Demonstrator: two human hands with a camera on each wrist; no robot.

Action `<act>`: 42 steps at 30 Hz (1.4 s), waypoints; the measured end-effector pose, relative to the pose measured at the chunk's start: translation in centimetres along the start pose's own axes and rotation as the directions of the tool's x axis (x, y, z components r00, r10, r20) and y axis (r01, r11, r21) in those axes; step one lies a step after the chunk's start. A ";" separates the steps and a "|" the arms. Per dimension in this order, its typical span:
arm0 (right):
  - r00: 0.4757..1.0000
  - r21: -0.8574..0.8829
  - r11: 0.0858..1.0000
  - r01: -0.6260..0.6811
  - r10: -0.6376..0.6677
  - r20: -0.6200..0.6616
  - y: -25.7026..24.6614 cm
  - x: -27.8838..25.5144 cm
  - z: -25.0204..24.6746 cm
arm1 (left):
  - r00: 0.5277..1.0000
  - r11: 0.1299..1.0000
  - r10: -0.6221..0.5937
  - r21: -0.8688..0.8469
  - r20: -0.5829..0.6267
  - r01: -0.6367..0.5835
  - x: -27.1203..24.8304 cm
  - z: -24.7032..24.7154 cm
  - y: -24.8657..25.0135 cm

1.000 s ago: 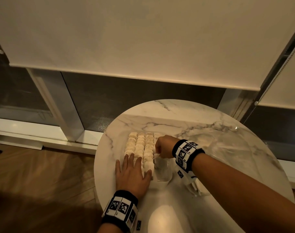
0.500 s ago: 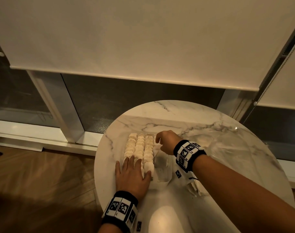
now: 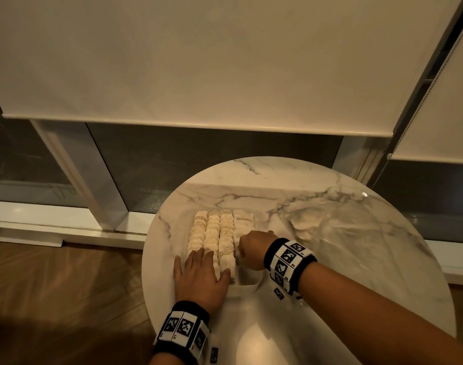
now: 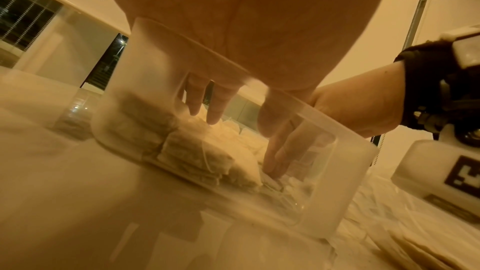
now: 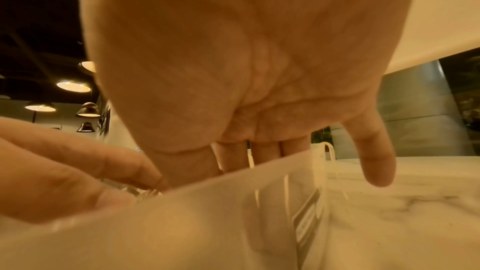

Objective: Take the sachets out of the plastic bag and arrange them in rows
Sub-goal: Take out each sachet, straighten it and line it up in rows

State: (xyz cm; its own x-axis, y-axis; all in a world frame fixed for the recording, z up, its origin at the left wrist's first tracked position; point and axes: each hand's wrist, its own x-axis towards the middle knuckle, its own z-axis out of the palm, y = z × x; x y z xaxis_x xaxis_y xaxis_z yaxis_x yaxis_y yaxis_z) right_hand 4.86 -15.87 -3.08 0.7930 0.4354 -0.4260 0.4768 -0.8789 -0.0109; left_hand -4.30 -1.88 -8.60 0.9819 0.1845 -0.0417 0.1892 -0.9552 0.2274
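Pale sachets [image 3: 211, 233] stand in three full rows and a part row inside a clear plastic box [image 3: 247, 281] on the round marble table [image 3: 277, 325]. My left hand [image 3: 201, 264] lies flat over the near ends of the left rows, fingers straight. In the left wrist view its fingers [image 4: 215, 106] press on the stacked sachets [image 4: 197, 157]. My right hand [image 3: 251, 248] reaches down into the fourth row's gap. Its fingers [image 5: 267, 151] point straight down behind the box wall [image 5: 182, 223]; I see nothing held. The crumpled clear plastic bag [image 3: 330, 227] lies to the right.
The table stands close to a window wall with a lowered roller blind [image 3: 225, 61]. Wooden floor [image 3: 53, 299] lies to the left below the table edge. A few loose flat sachets [image 4: 415, 254] lie on the plastic by the box.
My right hand has drawn back from the far end of the fourth row toward its near part, uncovering the far sachets. The left hand has stayed flat in place.
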 end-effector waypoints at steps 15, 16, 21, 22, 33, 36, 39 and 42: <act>0.939 0.371 0.918 0.140 -0.004 -0.345 4.0 -1.9 1.5 | 1.000 0.999 -0.004 -0.040 -0.030 0.003 0.0 -0.1 0.0; 0.914 0.429 0.887 0.170 0.021 -0.405 4.6 -2.6 1.6 | 0.999 0.998 -0.001 -0.064 -0.037 -0.002 0.0 -0.1 -0.1; 0.838 0.691 0.707 0.150 0.280 -0.468 8.1 -5.8 4.0 | 0.994 0.979 0.008 -0.204 -0.109 -0.030 0.2 -0.3 -0.3; 0.830 0.726 0.675 0.132 0.325 -0.454 8.7 -6.5 4.6 | 0.991 0.977 0.010 -0.208 -0.132 -0.037 0.2 -0.5 -0.2; 0.885 0.694 0.703 -0.153 0.410 -0.220 11.1 -10.3 9.4 | 0.917 0.839 0.321 -0.378 -0.238 -0.392 -1.0 -0.4 7.0; 0.908 0.618 0.750 -0.237 0.398 -0.134 11.5 -9.9 10.1 | 0.897 0.793 0.402 -0.420 -0.182 -0.440 -1.8 0.4 8.8; 0.890 0.594 0.740 -0.314 0.448 -0.088 12.0 -9.6 10.8 | 0.888 0.798 0.452 -0.408 -0.083 -0.444 -2.1 1.3 10.0; 0.880 0.576 0.738 -0.351 0.470 -0.066 12.0 -9.3 11.5 | 0.877 0.829 0.477 -0.357 0.052 -0.430 -1.9 1.9 11.7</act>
State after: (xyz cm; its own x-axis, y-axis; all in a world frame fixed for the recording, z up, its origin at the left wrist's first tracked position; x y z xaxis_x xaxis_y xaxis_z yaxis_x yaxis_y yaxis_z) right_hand -1.15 -32.71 -9.66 0.9471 -0.0168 -0.3206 -0.1446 -0.9138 -0.3794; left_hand -3.95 -13.90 -7.72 0.9518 -0.3060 0.0214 -0.2661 -0.7890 0.5537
